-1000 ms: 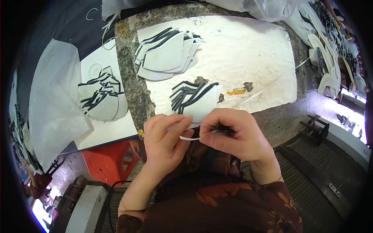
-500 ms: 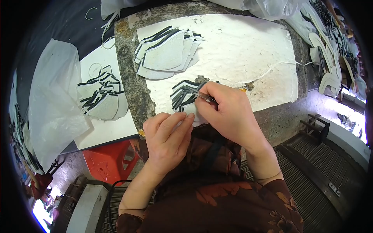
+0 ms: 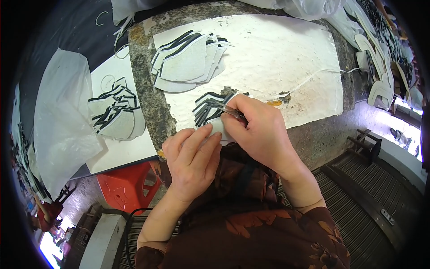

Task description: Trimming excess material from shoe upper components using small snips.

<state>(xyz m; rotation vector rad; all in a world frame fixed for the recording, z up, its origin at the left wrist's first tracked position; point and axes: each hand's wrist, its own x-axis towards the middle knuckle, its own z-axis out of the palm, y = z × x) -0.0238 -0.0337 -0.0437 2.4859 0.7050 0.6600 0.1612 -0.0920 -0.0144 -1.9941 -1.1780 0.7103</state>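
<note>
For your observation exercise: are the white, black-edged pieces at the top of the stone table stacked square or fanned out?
Fanned out. The white pieces overlap with their black edges offset, each showing beside the next, lying flat on the white sheet.

**What the surfaces look like under my hands**

The white piece [image 3: 218, 127] under my left hand [image 3: 193, 154] looks like matt, finely textured fabric or synthetic sheet, edged with black strips. My right hand [image 3: 260, 130] pinches thin tweezers [image 3: 226, 110] that look like shiny metal. The work board [image 3: 286, 49] is white, rough and chalky, chipped and stained along its near edge, and it lies on a speckled, coarse stone-like slab [image 3: 150, 96]. The stack of cut pieces [image 3: 188, 60] shares the same dull, grainy white finish. The plastic sheet [image 3: 62, 116] at my left is translucent and softly glossy. The red stool [image 3: 130, 186] looks like smooth moulded plastic. My sleeve [image 3: 277, 233] is soft brown printed cloth.
</note>
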